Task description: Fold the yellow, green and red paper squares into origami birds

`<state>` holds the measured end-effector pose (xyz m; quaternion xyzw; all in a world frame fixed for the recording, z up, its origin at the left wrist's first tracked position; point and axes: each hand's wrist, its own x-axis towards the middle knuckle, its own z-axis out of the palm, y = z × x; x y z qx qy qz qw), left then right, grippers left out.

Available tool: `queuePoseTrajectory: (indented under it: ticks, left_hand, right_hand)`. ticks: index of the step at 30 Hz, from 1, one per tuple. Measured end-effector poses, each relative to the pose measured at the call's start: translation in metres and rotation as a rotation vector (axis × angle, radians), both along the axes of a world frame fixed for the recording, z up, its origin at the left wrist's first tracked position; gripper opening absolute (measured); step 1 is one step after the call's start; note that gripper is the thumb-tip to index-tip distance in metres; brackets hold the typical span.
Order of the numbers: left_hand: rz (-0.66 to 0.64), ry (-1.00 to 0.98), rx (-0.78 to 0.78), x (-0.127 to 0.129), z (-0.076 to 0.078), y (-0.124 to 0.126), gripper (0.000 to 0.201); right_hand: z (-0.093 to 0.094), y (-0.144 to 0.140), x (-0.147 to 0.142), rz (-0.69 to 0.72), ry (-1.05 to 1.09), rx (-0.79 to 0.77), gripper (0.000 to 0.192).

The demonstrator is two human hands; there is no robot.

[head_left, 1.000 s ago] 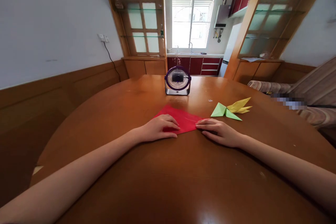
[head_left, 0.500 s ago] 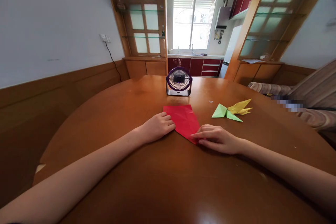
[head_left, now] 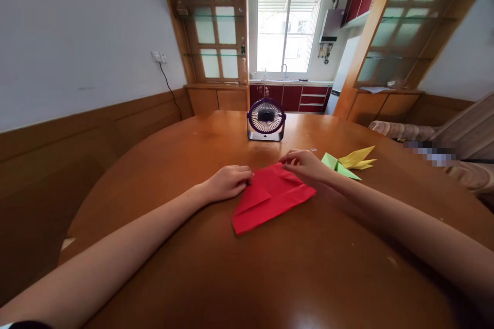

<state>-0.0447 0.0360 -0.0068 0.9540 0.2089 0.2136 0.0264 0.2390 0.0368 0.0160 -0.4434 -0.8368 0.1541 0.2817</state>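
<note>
Head view: both hands pinch creased, kite-shaped red paper (head_left: pixel 272 195) on glossy wood

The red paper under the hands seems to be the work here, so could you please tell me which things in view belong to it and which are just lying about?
In hand:
- red paper, partly folded, flat on the table
- left hand, at its left edge
- right hand, at its far corner

Lying about:
- green folded paper
- yellow folded paper, beside it
- small purple fan, beyond the paper
</note>
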Motion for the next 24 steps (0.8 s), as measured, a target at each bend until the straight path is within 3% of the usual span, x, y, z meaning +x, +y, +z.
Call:
queuePoseTrajectory:
  ticks: [7, 11, 16, 24]
  left_hand:
    - [0.023, 0.041, -0.071, 0.005, 0.003, -0.006, 0.026]
    - [0.014, 0.055, -0.089, 0.005, 0.005, -0.006, 0.031]
    - [-0.029, 0.094, -0.121, 0.002, 0.007, -0.006, 0.026]
    - [-0.021, 0.119, -0.005, 0.007, 0.007, -0.008, 0.026]
  right_hand:
    - [0.001, 0.024, -0.007, 0.015, -0.294, 0.007, 0.032]
    - [0.005, 0.034, -0.004, 0.049, -0.318, -0.126, 0.049]
    - [0.010, 0.039, -0.001, 0.050, -0.398, -0.209, 0.052]
    - [0.022, 0.030, -0.003, 0.056, -0.466, -0.267, 0.060]
